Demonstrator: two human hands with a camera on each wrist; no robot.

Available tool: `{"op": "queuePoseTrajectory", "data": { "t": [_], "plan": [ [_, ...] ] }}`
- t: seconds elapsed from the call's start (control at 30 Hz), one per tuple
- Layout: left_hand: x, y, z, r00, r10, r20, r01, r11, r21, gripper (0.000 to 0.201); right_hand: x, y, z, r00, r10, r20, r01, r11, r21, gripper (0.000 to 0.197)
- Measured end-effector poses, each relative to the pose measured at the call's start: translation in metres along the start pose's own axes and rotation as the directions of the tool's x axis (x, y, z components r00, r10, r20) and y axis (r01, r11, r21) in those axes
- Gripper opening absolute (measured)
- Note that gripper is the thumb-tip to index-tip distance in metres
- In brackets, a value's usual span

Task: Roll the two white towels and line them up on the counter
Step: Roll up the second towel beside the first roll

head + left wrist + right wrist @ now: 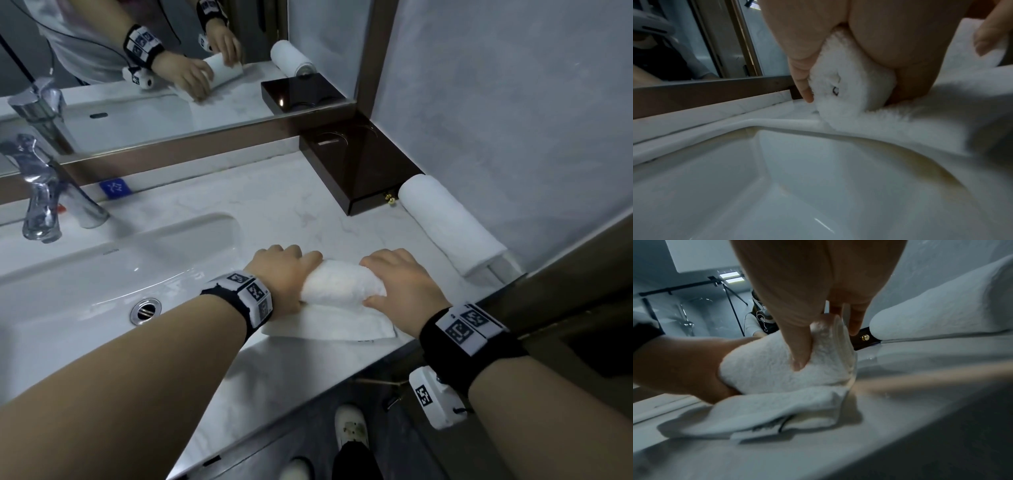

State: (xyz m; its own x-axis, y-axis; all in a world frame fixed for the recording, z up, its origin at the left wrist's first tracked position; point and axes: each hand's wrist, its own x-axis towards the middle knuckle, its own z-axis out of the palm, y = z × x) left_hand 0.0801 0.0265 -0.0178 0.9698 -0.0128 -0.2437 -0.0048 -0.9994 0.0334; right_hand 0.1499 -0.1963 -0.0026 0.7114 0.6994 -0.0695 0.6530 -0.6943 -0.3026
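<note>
Curling both hands, left (284, 270) and right (400, 284), round the half-rolled towel (342, 282), I'd press evenly, rolling toward six o'clock, then park it beside the finished roll (448, 226) at two o'clock.

Count so far: two white towels. One rolled towel (450, 224) sits far right by the wall, one half-rolled towel (342, 286) sits near the counter's front edge. Also one sink (85, 274), one faucet (41, 195), one dark box (363, 171), two hands.
</note>
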Motion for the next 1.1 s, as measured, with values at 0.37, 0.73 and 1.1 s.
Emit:
{"op": "queuePoseTrajectory", "data": {
  "t": [0.37, 0.73, 1.1],
  "plan": [
    [-0.032, 0.004, 0.017, 0.994, 0.041, -0.103, -0.032, 0.995, 0.095, 0.077, 0.017, -0.04, -0.019, 0.959, 0.105, 0.262, -0.079, 0.991, -0.105, 0.068],
    [-0.059, 0.008, 0.027, 0.986, 0.106, -0.129, -0.088, 0.987, 0.136, 0.085, 0.008, -0.05, 0.008, 0.96, 0.109, 0.259, -0.024, 0.95, -0.312, 0.074],
    [-0.021, 0.02, -0.026, 0.954, 0.056, 0.296, -0.08, 0.994, 0.069, 0.047, -0.023, -0.058, 0.033, 1.0, 0.005, -0.002, -0.005, 0.955, -0.296, 0.065]
  ]
}}
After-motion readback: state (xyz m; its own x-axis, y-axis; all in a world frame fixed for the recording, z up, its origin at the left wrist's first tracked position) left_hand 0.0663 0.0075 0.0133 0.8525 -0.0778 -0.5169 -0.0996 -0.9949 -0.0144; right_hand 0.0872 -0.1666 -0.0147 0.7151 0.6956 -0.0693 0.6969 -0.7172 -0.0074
